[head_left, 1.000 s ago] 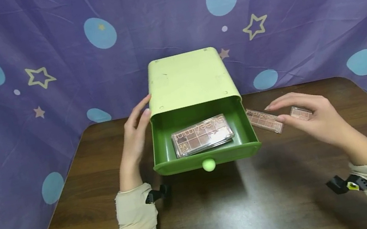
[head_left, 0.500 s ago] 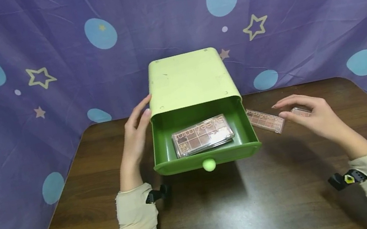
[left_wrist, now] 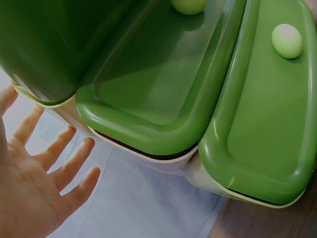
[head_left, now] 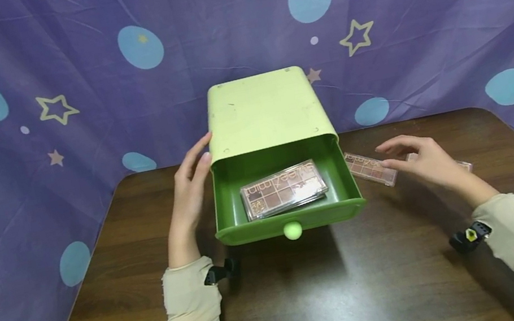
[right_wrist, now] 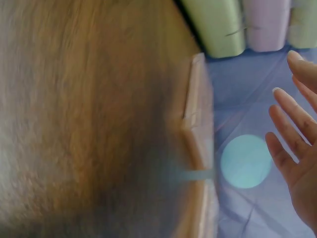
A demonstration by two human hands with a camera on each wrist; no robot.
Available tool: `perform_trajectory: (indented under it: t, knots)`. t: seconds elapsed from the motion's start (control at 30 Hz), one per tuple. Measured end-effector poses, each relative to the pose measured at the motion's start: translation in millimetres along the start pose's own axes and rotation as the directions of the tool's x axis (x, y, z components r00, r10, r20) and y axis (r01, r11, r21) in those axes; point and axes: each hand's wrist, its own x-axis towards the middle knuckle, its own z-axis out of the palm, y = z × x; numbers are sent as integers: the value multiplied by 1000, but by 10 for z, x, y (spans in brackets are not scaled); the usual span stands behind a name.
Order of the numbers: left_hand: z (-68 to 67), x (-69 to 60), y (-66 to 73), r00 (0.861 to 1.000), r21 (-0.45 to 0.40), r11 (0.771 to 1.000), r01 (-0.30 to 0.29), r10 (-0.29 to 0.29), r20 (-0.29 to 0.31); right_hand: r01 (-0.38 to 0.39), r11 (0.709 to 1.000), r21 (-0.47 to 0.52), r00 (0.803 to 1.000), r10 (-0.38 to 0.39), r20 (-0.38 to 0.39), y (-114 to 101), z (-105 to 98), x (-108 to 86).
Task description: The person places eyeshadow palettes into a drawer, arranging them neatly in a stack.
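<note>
A light green drawer unit (head_left: 264,110) stands on the table with its top green drawer (head_left: 291,224) pulled out. Inside that drawer lie stacked eyeshadow palettes (head_left: 284,189) with clear lids. My left hand (head_left: 188,187) rests its fingertips against the unit's left side; in the left wrist view its fingers (left_wrist: 72,163) are spread. To the right, my right hand (head_left: 419,158) hovers over the table, thumb and fingers apart, holding nothing. Just left of its fingertips lies an eyeshadow palette (head_left: 369,168). Another palette (head_left: 465,165) shows behind the wrist, mostly hidden.
Lower green drawers (left_wrist: 270,114) with round knobs are closed beneath the top one. In the right wrist view, the unit's side (right_wrist: 215,27) shows light green and pink tiers. A purple patterned curtain (head_left: 233,27) hangs behind the brown wooden table (head_left: 307,301).
My right hand has drifted slightly right, then back left over the table, uncovering part of the far right palette. The left hand, drawer and palettes stay where they were.
</note>
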Motion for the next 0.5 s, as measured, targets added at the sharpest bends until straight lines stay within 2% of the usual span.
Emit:
perform_trajectory:
  t: [0.13,0.37,0.5]
  knots:
    - [-1,2,-3,1000,-1,1000,0,0,1,-6,1000,-5,1000,6,23,106,38,57]
    - [-3,1,-7,1000,-2,1000,0,0,1,-87,995,44,994,84,64,266,123,147]
    - [-1,-5,-3,1000,-5,1000,0,0,1,-115,993,20,989,112,100,360,161,192]
